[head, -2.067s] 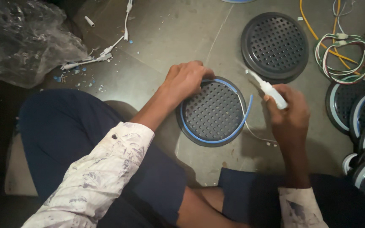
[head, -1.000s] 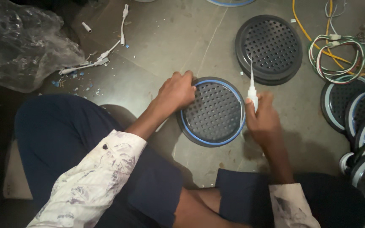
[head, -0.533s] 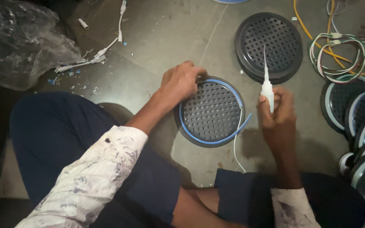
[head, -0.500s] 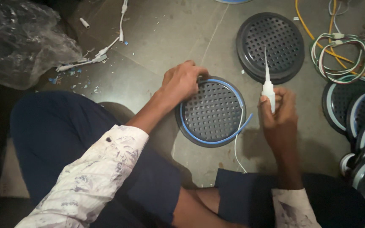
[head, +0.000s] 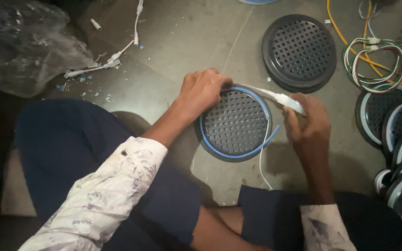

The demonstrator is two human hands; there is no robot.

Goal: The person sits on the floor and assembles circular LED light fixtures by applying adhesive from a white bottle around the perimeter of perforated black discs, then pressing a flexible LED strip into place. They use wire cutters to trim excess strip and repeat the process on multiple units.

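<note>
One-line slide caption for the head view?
Left hand steadies a round black grille rimmed by a blue strip on the floor; right hand holds the strip's white connector end.

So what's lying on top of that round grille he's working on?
A blue strip runs around the round grille's rim. The left hand covers its upper-left edge, hiding the strip there. The right hand holds a white connector.

1. One package shows: a crumpled clear plastic bag, shiny and see-through with grey folds. It lies on the floor at the upper left, well apart from the left hand and further still from the right hand. What it holds cannot be told.
2. No labels, signs or screens show anywhere near either hand.
</note>
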